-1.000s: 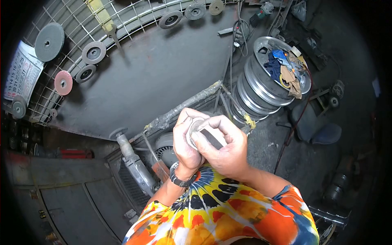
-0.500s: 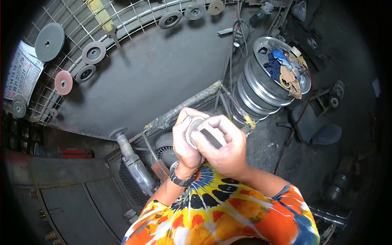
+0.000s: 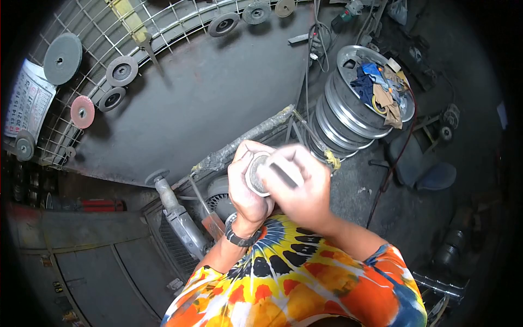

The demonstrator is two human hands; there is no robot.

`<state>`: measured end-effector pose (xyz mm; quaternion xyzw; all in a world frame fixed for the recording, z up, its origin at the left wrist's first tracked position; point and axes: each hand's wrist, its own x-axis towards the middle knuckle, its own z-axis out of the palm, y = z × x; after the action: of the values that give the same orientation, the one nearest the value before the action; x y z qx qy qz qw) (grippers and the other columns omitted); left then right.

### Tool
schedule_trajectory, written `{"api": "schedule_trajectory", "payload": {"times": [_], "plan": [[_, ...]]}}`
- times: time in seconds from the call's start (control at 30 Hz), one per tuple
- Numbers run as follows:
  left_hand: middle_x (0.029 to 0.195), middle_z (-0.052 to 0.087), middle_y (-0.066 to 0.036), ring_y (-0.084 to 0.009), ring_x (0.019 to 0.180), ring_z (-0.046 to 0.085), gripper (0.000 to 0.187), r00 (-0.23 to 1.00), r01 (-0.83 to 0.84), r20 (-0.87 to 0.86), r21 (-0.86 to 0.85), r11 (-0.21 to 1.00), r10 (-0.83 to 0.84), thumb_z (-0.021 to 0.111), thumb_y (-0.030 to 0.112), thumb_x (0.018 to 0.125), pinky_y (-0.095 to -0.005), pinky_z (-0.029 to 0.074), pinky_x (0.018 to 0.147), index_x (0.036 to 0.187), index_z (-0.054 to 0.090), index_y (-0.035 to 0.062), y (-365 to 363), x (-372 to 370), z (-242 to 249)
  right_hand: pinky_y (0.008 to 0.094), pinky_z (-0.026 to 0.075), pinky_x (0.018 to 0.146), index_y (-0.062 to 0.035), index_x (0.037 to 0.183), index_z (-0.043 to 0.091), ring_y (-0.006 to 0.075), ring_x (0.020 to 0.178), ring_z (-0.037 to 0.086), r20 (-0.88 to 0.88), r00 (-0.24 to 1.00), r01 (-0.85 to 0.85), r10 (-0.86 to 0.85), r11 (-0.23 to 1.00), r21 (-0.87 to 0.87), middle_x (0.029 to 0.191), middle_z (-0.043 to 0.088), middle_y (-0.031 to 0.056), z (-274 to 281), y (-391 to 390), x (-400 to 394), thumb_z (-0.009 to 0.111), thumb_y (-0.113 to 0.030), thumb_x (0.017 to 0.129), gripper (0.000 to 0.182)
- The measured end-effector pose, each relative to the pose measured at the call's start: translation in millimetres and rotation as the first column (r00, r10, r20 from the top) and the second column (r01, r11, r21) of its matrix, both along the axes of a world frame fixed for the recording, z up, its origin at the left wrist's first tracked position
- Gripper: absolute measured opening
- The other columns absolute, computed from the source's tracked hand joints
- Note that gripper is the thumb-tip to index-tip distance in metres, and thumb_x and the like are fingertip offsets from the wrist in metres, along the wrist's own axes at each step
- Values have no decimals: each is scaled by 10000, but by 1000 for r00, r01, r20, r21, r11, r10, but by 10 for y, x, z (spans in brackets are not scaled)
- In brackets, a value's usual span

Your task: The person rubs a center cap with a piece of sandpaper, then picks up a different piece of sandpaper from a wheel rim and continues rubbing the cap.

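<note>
My left hand (image 3: 244, 191), with a dark watch on its wrist, is wrapped round a small round piece (image 3: 257, 173). That piece has a pale rim and a rough grey face turned up toward me. My right hand (image 3: 305, 196) pinches a dark flat strip (image 3: 284, 175) between thumb and fingers, and is smeared by motion. Its thumb overlaps the right side of the round piece. Both hands are close together in front of my chest.
A grey bench panel (image 3: 207, 92) fills the view ahead, below a wire rack hung with several grinding discs (image 3: 122, 71). Stacked wheel rims (image 3: 340, 117) with rags (image 3: 384, 98) on top stand to the right. An angle grinder (image 3: 185, 226) is at lower left, near a motor (image 3: 220, 199).
My right hand has shifted slightly and blurred, uncovering more of the round piece's grey face. My left hand keeps its hold. The view has moved a little.
</note>
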<state>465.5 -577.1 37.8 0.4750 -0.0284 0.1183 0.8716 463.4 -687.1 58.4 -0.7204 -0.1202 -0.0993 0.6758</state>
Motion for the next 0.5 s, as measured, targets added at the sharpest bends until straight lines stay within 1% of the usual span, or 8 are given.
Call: {"api": "schedule_trajectory", "payload": {"times": [0.1, 0.17, 0.2, 0.23, 0.3, 0.33, 0.43, 0.5], "plan": [[940, 631, -104, -179, 893, 605, 401, 999, 31, 31, -238, 971, -24, 388, 295, 991, -302, 476, 856, 925, 617, -26, -15, 30, -41, 360, 564, 729, -30, 957, 668, 204, 806, 713, -188, 981, -1, 38, 981, 194, 868, 740, 130, 32, -1, 63, 825, -115, 835, 216], [944, 629, -108, -175, 889, 602, 404, 1000, -18, 5, 72, 997, 18, 385, 294, 989, -297, 475, 852, 922, 619, -28, 42, -3, 58, 341, 570, 704, -24, 955, 662, 179, 791, 721, 127, 991, -22, 32, 997, -80, 841, 736, 133, -22, -4, -115, 811, -91, 847, 196], [944, 627, -106, -175, 886, 600, 394, 999, -33, -1, 37, 999, 33, 389, 289, 988, -295, 472, 849, 932, 616, -28, 21, -1, 44, 324, 571, 690, -18, 948, 658, 160, 767, 727, 147, 989, 21, 2, 988, -153, 835, 735, 132, -47, -3, -59, 797, -71, 854, 176], [947, 632, -109, -180, 895, 606, 395, 1000, -3, 22, -144, 990, 6, 388, 290, 990, -294, 474, 852, 938, 616, -28, -13, 9, -33, 348, 567, 726, -19, 962, 661, 187, 789, 725, 64, 998, -13, 11, 1000, 28, 856, 731, 132, 8, 23, 21, 801, -76, 851, 187], [941, 639, -113, -186, 894, 613, 399, 1000, 22, 18, -260, 965, -18, 386, 292, 993, -295, 480, 856, 937, 613, -31, -23, 14, -80, 361, 566, 750, -21, 965, 662, 206, 801, 725, -181, 983, -5, 31, 990, 140, 865, 726, 135, 85, 2, 78, 801, -80, 849, 191], [931, 637, -106, -175, 885, 612, 389, 1000, 7, 27, -157, 988, -3, 391, 289, 995, -291, 481, 845, 940, 609, -28, -9, 10, -43, 355, 568, 750, -21, 965, 661, 201, 799, 726, 20, 999, 27, -28, 1000, 7, 857, 723, 133, 8, 14, 28, 801, -82, 854, 189], [897, 624, -86, -149, 857, 610, 369, 1000, -1, 9, -40, 999, 1, 406, 288, 998, -287, 481, 821, 944, 600, -21, 23, -27, 43, 344, 566, 735, -21, 961, 660, 180, 780, 715, 103, 994, -10, 25, 989, -148, 851, 724, 123, -12, 0, -65, 801, -90, 867, 183], [890, 620, -85, -149, 839, 606, 388, 1000, -10, -12, -301, 954, 7, 398, 297, 1001, -289, 478, 810, 943, 608, -24, -40, -23, -7, 335, 567, 717, -18, 956, 656, 162, 777, 714, -178, 984, -2, 30, 988, 153, 845, 729, 122, 45, 23, 107, 800, -85, 863, 185]]}}
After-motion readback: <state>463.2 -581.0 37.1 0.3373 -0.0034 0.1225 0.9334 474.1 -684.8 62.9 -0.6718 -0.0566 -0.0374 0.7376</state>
